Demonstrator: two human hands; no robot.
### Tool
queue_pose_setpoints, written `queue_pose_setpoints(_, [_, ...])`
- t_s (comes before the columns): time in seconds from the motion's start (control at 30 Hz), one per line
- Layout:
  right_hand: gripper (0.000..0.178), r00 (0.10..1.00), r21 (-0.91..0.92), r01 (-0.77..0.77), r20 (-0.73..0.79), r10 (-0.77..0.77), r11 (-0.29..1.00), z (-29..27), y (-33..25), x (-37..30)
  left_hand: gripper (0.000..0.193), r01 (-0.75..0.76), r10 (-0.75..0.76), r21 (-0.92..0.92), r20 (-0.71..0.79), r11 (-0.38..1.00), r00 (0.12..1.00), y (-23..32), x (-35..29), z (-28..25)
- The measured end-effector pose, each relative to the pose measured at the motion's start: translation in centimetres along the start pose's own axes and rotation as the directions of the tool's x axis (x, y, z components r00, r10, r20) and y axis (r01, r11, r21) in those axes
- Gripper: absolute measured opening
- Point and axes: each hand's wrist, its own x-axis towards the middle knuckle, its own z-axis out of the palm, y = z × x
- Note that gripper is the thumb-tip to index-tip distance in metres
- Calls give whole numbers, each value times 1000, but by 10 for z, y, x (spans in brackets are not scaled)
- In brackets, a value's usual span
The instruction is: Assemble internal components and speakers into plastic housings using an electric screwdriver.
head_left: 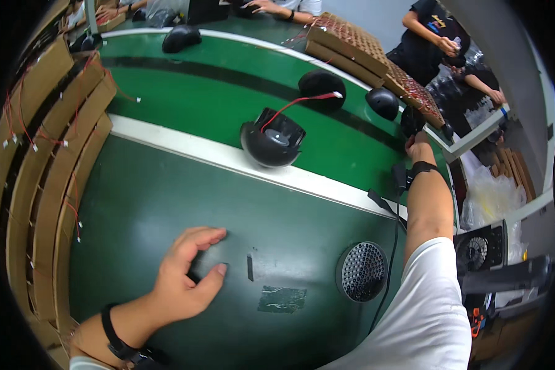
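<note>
Nearest to you on the left, your left hand [191,274] hangs over the dark green bench [302,216], thumb and fingers curved, with a wide gap between them. A dark band [112,333] circles that wrist. To the right of this hand, a shiny clear patch [282,299] lies flat on the bench, and farther right sits a round black perforated disc [362,271], near your right sleeve [431,302]. Along the left side, cardboard trays [46,216] stand in stepped layers, with thin red wires and white plugs hanging over their edges.

Beyond the bench, a white strip [333,188] borders the bright green belt [191,105]. A black half-dome [271,148] rests at the belt's near edge, overlapping the strip, its open side up; a red wire [290,106] rises from it toward the far right, ending in a white plug. Farther off are a black dome [322,89] and, to its right, a smaller black dome [382,103].

Your right hand [417,145] reaches to the belt's right end, at a dark piece [411,120]; its fingers are partly hidden, so you cannot tell whether they grip it. At the far left lies another black dome [180,39]. At the far right, wire-filled cardboard trays [351,46] line the belt, and a person in black [428,37] stands behind them.
</note>
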Motion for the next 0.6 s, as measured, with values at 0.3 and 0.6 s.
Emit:
queue_pose_setpoints(0.3, [14, 988, 125, 94, 107, -108, 988, 35, 21, 22, 49, 56, -56, -34, 13, 998, 998, -1, -1, -3])
queue_pose_setpoints(0.6, [23, 976, 74, 117, 175, -128, 990, 28, 18, 60, 48, 152, -149, -150, 29, 977, 988, 1, -1, -3])
